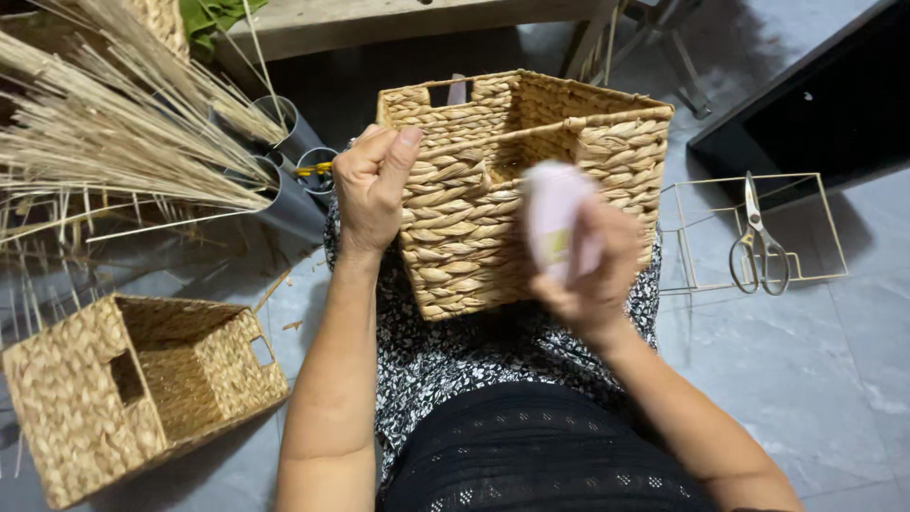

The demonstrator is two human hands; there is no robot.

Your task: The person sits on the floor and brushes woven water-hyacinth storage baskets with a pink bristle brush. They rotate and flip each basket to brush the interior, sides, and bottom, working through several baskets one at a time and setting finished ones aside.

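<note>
Head view: at far left a second woven basket lies tipped on the grey floor, below bundles of dry reed stalks. The left hand clamps the corner of the woven basket, thumb over the rim; this basket rests on the lap, tilted, its open mouth facing up and away, its long axis running left to right. It looks light and stiff with a rough weave, so the rim or the handle cut-outs seem the surest holds. The right hand is closed around a blurred pale pink object at the basket's front. Scissors lie on a wire frame at right.
</note>
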